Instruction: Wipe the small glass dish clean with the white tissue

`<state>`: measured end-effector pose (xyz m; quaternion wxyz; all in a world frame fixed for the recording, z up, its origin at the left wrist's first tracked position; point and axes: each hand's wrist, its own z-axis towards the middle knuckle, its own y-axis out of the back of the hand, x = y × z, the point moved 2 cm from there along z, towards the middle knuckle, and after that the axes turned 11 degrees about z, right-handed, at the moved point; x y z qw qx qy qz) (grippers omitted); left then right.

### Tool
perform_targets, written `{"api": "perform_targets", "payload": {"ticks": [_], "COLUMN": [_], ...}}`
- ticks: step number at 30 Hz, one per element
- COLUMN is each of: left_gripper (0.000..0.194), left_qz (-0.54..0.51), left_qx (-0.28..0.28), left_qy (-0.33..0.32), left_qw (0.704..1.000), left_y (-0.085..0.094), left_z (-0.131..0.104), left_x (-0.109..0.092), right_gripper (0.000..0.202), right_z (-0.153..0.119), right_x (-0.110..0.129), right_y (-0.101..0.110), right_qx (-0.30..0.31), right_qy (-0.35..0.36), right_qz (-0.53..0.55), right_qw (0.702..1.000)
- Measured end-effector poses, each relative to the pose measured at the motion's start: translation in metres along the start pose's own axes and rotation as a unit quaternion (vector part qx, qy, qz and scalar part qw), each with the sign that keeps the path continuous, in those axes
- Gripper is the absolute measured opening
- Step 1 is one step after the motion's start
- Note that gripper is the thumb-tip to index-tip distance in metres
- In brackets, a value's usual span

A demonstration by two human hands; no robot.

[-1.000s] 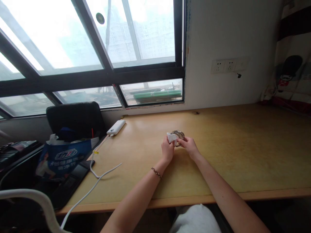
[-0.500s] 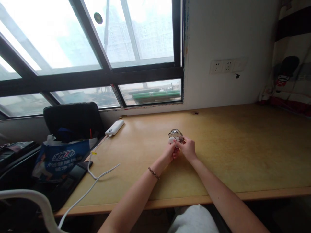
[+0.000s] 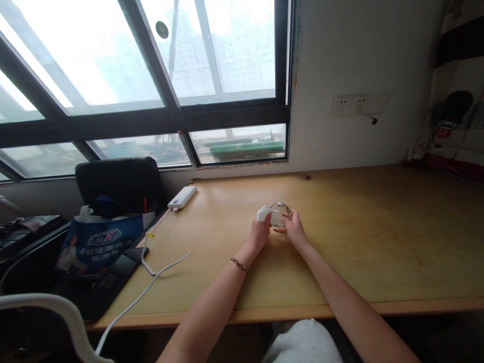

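Above the middle of the desk, my left hand (image 3: 259,234) is closed on a white tissue (image 3: 262,213), its thumb pressed on top. Part of the tissue reaches across into a small clear glass vessel (image 3: 280,204) with a shiny rim. My right hand (image 3: 297,233) grips this vessel from the right, fingers curled around its side. Both hands are close together. The fingers hide much of the vessel, so I cannot tell its exact kind.
The wooden desk (image 3: 363,232) spreads beneath my arms. At its left edge lie a white power bank (image 3: 182,197) and its white cable (image 3: 161,272). Further left are a black chair (image 3: 119,179) and a blue bag (image 3: 102,247). A window and wall sockets (image 3: 351,105) are behind.
My left hand has shifted slightly left and turned, showing more of the white tissue. The glass vessel has tilted, with my right hand still on it. The view has moved slightly.
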<state>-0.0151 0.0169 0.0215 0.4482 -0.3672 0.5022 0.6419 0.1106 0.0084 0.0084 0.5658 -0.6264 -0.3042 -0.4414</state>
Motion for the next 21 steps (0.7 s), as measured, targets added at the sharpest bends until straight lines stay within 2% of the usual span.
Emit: {"api": "perform_targets", "payload": {"ticks": [3, 6, 9, 11, 14, 18, 21], "left_gripper": [0.031, 0.04, 0.048, 0.052, 0.058, 0.058, 0.056], "left_qz": [-0.029, -0.056, -0.125, -0.186, -0.251, -0.309, -0.341], "left_qx": [-0.018, 0.004, 0.086, 0.151, 0.231, 0.295, 0.314], "left_qy": [-0.013, 0.033, 0.111, 0.163, 0.211, 0.217, 0.197], "left_qw": [0.999, 0.998, 0.982, 0.957, 0.916, 0.878, 0.864], "left_y": [0.005, 0.002, -0.007, -0.013, -0.021, -0.028, -0.03], "left_z": [0.002, 0.004, 0.007, 0.008, 0.005, -0.001, -0.007], "left_x": [-0.002, -0.003, -0.001, 0.002, 0.007, 0.007, 0.004], "right_gripper": [0.037, 0.034, 0.036, 0.039, 0.042, 0.051, 0.055], "right_z": [-0.002, -0.005, -0.008, -0.008, -0.006, -0.002, 0.0], "right_x": [-0.003, 0.004, 0.015, 0.02, 0.023, 0.022, 0.023], "right_y": [-0.001, -0.002, -0.003, -0.005, -0.004, 0.002, 0.005], "right_qx": [0.046, 0.073, 0.088, 0.109, 0.105, 0.065, 0.059], "right_qy": [-0.033, 0.03, 0.131, 0.183, 0.201, 0.205, 0.218], "right_qz": [0.028, -0.024, -0.078, -0.09, -0.09, -0.128, -0.178], "right_qw": [0.998, 0.997, 0.984, 0.973, 0.97, 0.968, 0.958]}}
